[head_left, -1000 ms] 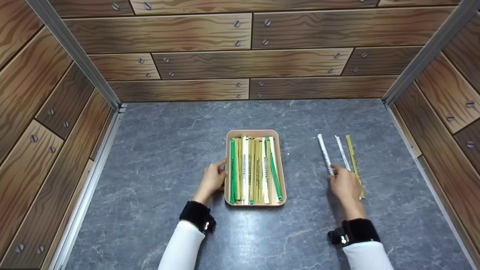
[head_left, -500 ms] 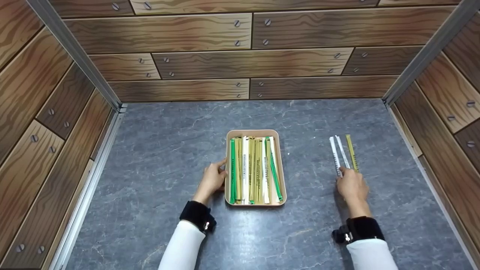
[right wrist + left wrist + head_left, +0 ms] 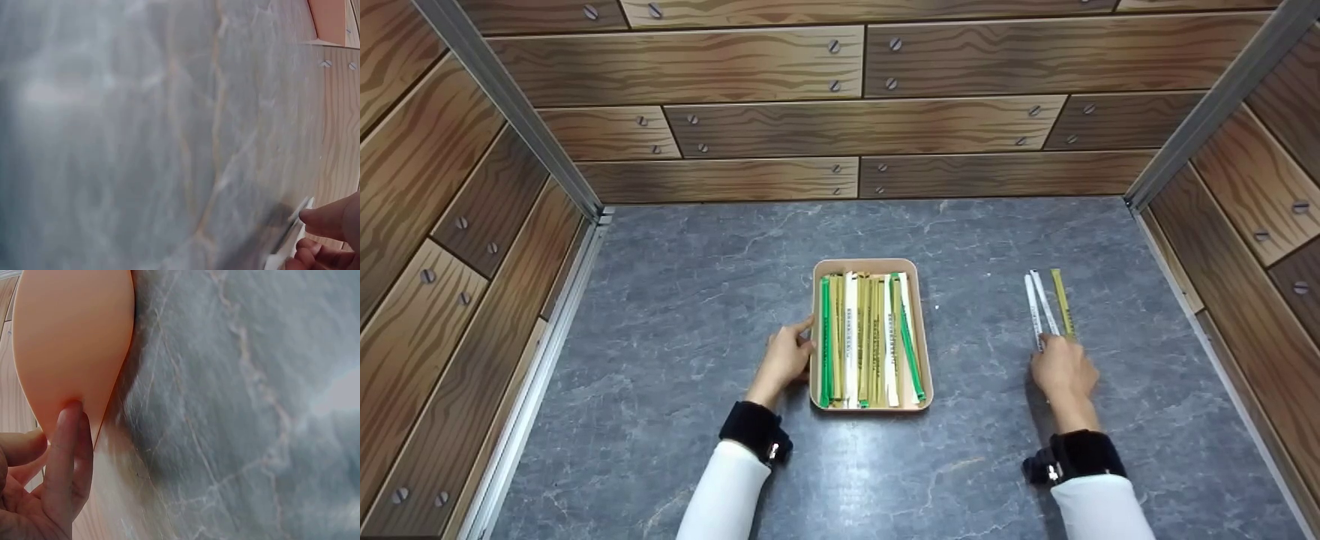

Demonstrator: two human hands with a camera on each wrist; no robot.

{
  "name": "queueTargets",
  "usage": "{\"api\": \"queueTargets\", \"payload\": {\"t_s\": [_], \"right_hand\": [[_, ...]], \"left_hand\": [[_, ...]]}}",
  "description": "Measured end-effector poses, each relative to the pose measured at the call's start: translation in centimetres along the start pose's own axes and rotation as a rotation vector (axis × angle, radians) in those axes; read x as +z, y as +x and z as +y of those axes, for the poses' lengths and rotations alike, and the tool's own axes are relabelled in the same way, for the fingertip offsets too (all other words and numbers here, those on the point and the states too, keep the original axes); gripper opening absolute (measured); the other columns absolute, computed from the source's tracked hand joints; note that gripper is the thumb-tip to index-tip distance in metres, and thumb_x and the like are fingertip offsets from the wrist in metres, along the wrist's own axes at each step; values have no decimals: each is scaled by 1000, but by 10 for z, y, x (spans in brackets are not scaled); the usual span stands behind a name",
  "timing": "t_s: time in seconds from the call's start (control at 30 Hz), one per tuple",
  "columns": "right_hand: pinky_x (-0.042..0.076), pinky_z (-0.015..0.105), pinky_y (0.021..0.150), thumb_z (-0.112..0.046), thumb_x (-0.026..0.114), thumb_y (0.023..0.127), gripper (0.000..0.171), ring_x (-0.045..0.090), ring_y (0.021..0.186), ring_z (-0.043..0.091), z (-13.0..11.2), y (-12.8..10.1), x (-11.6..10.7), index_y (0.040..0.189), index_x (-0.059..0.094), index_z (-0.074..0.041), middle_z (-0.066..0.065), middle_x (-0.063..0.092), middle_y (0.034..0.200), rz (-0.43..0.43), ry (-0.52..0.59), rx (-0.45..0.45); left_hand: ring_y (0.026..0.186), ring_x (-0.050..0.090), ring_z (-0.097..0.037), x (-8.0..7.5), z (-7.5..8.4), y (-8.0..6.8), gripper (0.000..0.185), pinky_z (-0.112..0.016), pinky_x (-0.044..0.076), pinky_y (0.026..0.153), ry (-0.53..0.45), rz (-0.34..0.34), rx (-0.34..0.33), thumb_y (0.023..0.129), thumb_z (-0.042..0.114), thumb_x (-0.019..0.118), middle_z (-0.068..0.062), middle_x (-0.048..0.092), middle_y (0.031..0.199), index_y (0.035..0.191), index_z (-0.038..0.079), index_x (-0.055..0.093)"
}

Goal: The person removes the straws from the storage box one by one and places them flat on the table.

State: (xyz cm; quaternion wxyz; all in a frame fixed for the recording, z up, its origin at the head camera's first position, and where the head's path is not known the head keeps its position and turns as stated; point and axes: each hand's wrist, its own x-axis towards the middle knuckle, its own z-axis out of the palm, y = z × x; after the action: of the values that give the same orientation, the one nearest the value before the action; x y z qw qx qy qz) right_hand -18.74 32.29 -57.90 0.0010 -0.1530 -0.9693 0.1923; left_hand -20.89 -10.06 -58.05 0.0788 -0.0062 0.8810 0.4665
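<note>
My right fingers [image 3: 323,216] curl down onto the near ends of the sticks [image 3: 1048,307] lying on the table [image 3: 675,315], pinching the white ones where they meet my fingertips. My right hand [image 3: 1061,371] sits palm down, wrist straight, the sleeve running back toward me. There are three sticks here, two white ones touching side by side and an olive one just right of them, all pointing away from me.

My left fingers [image 3: 66,455] are stretched out and pressed flat against the left wall of the tray [image 3: 814,330], the thumb resting at its rim. My left hand [image 3: 786,361] lies on the table beside it, forearm angled in from the lower left.

The tray stands in the middle of the table, well apart from the loose sticks. It is packed with wrapped sticks laid lengthwise: green, olive and white, some printed, a green one lying slanted near the right wall.
</note>
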Motion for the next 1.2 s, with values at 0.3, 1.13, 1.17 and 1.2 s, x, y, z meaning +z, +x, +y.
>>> {"api": "queueTargets", "payload": {"t_s": [0.3, 1.13, 1.17, 1.2], "right_hand": [[52, 55, 66, -7, 62, 87, 32, 64, 87, 42, -56, -17, 7, 116, 69, 1, 24, 65, 101, 88, 92, -267], [56, 29, 72, -1, 69, 85, 35, 63, 83, 20, -173, -59, 77, 120, 65, 5, 15, 65, 102, -240, 235, -611], [56, 31, 75, -2, 69, 85, 36, 63, 86, 22, -174, -59, 79, 120, 64, 5, 16, 65, 104, -243, 227, -599], [56, 33, 77, -3, 70, 85, 37, 63, 88, 24, -175, -59, 81, 121, 64, 5, 16, 65, 105, -244, 217, -587]], "left_hand": [[63, 62, -16, -1, 2, -1, 50, -29, 52, 52, 12, -15, 6, 94, 1, 57, -12, 70, 84, 144, 8, 50], [67, 59, -17, 5, 2, -4, 41, -32, 50, 59, 47, 20, 18, 96, 7, 57, -7, 66, 82, 137, 5, 56], [68, 59, -17, 5, 2, -2, 38, -32, 50, 60, 40, 32, 11, 97, 7, 57, -7, 66, 82, 134, 5, 58], [68, 60, -18, 6, 3, 0, 36, -33, 50, 61, 38, 44, 4, 97, 8, 57, -6, 66, 82, 132, 5, 59]]}}
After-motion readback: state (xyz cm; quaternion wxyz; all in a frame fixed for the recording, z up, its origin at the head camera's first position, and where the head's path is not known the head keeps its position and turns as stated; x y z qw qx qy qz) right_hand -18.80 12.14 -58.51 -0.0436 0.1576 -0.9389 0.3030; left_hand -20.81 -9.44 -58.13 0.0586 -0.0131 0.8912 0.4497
